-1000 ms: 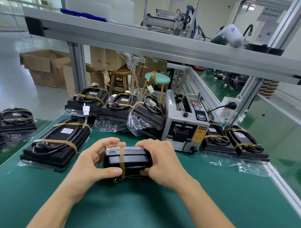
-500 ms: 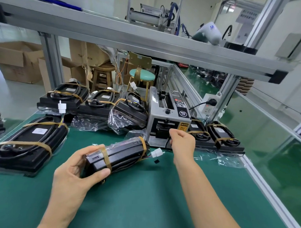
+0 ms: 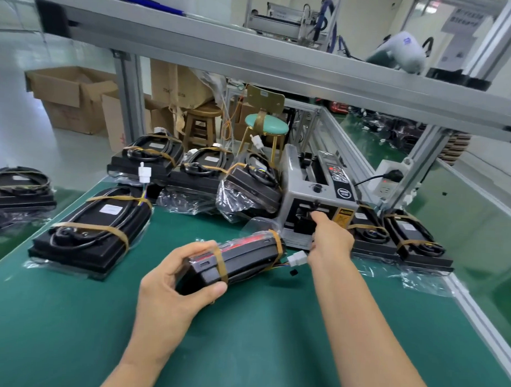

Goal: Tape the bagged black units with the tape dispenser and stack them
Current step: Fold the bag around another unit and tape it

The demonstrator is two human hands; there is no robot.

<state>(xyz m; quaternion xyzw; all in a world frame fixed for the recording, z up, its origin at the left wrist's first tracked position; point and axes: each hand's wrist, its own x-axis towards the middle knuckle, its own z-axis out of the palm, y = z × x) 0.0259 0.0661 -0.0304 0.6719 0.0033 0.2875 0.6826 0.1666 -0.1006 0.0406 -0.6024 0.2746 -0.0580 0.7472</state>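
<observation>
My left hand (image 3: 172, 289) grips the near end of a bagged black unit (image 3: 246, 259), held tilted above the green mat, with two brown tape bands around it and a white connector (image 3: 297, 258) dangling at its far end. My right hand (image 3: 331, 239) reaches to the front slot of the grey tape dispenser (image 3: 315, 195), fingertips at the outlet; whether it pinches tape is unclear. A stack of taped units (image 3: 90, 231) lies at the left.
More bagged units sit behind (image 3: 197, 174) and to the right of the dispenser (image 3: 403, 239). A metal frame shelf (image 3: 253, 57) runs overhead. A power strip (image 3: 389, 180) stands by the right post. The table's aluminium edge (image 3: 476, 311) runs along the right.
My right hand let go of the unit and reached forward to the dispenser's outlet. My left hand alone now holds the unit, tilted and shifted left.
</observation>
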